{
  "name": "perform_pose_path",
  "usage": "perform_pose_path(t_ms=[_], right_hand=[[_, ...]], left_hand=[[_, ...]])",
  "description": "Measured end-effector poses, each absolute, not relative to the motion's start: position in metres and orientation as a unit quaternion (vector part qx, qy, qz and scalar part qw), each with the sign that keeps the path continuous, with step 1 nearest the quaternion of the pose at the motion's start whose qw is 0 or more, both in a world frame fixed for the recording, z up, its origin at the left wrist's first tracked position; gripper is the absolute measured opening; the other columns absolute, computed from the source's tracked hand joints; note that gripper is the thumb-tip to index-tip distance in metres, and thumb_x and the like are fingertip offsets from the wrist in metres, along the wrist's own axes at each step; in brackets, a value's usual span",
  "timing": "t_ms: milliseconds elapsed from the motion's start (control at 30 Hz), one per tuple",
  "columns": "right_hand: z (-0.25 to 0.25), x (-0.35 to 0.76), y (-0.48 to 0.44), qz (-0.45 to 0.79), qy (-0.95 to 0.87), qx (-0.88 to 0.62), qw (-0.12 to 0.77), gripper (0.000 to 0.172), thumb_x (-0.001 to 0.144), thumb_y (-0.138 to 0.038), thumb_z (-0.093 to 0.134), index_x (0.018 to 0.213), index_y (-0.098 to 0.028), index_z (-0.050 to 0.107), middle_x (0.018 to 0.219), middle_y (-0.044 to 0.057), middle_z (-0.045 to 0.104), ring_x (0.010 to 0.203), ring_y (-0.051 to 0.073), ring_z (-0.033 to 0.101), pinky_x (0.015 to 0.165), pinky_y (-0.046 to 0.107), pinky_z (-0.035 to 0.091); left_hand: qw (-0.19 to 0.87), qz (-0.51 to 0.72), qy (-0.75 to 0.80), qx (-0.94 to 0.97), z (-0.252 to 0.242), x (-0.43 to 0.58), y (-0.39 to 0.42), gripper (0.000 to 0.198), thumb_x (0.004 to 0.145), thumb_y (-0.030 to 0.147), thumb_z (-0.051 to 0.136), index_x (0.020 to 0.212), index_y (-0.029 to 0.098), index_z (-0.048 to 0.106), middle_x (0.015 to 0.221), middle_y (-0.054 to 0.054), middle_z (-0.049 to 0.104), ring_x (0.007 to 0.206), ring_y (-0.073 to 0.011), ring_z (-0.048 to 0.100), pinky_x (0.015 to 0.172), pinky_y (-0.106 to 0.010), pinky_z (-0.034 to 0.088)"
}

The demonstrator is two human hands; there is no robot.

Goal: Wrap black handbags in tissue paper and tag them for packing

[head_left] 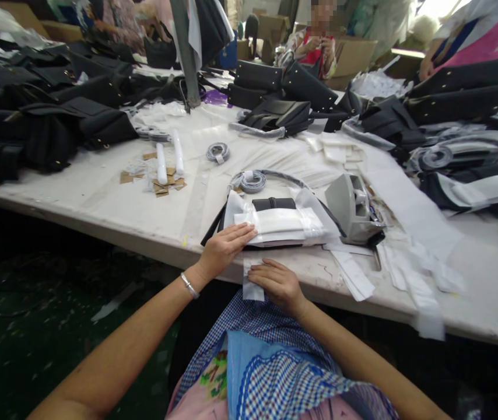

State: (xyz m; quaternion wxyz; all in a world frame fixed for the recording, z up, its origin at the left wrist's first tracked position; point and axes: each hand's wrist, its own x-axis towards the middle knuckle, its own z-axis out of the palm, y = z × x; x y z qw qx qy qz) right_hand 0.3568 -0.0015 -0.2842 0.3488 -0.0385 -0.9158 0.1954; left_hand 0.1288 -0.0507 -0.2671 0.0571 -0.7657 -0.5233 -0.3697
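Observation:
A black bag (274,203) lies near the table's front edge, partly covered with white wrapping paper (270,221) and a shiny clear band on its right side. My left hand (230,240) rests on the paper's left end, fingers stretched out and flat. Just below it, my right hand (280,284) has its fingers over a whitish translucent strip (253,290), seemingly gripping it; the thumb is hidden. That strip hangs at the table edge before my checked apron. Touching the bag's right side is a grey tape dispenser (349,210). A coiled wrapped strap (252,181) sits behind the bag.
Black bags (34,116) are heaped at left; more black pieces (275,114) stand at the back. Another strap coil (218,153), white rolls (161,164) and loose paper strips (354,277) lie on the table (144,216). A metal post (186,52) rises behind. Other people are beyond.

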Motion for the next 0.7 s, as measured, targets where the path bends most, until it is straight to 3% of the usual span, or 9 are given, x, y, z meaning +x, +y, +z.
perform_pose_path(t_ms=[267,467,600,700], right_hand=[[-0.277,0.362,-0.024,0.219,-0.904,-0.061,0.361,0.027,0.098,-0.013,0.048,0.108,-0.022,0.071,0.103,0.005,0.077,0.102,0.018,0.072,0.094,0.036,0.057],[-0.25,0.358,-0.007,0.194,-0.914,-0.03,0.355,0.025,0.098,-0.015,0.049,0.109,-0.023,0.071,0.104,0.004,0.077,0.098,0.015,0.073,0.097,0.035,0.055],[-0.217,0.34,0.027,0.166,-0.917,-0.036,0.361,0.031,0.096,-0.01,0.048,0.106,-0.025,0.072,0.104,0.0,0.077,0.097,0.014,0.073,0.101,0.036,0.051],[-0.205,0.324,0.049,0.164,-0.919,-0.061,0.354,0.033,0.091,-0.006,0.05,0.103,-0.026,0.073,0.1,-0.002,0.078,0.092,0.014,0.073,0.097,0.034,0.051]], left_hand=[[0.095,-0.361,-0.529,-0.762,-0.279,0.132,-0.053,0.051,0.098,0.011,0.048,0.146,0.028,0.042,0.142,-0.003,0.058,0.136,-0.018,0.048,0.115,-0.043,0.044],[0.106,-0.351,-0.528,-0.766,-0.28,0.134,-0.055,0.052,0.098,0.011,0.046,0.147,0.025,0.041,0.143,-0.007,0.057,0.136,-0.0202,0.048,0.114,-0.044,0.044],[0.136,-0.347,-0.562,-0.739,-0.284,0.137,-0.056,0.046,0.096,0.015,0.052,0.14,0.028,0.051,0.139,-0.009,0.058,0.131,-0.0238,0.053,0.108,-0.044,0.048],[0.156,-0.358,-0.578,-0.717,-0.284,0.141,-0.057,0.031,0.095,0.016,0.054,0.123,0.025,0.064,0.126,-0.009,0.064,0.12,-0.0245,0.059,0.101,-0.043,0.053]])
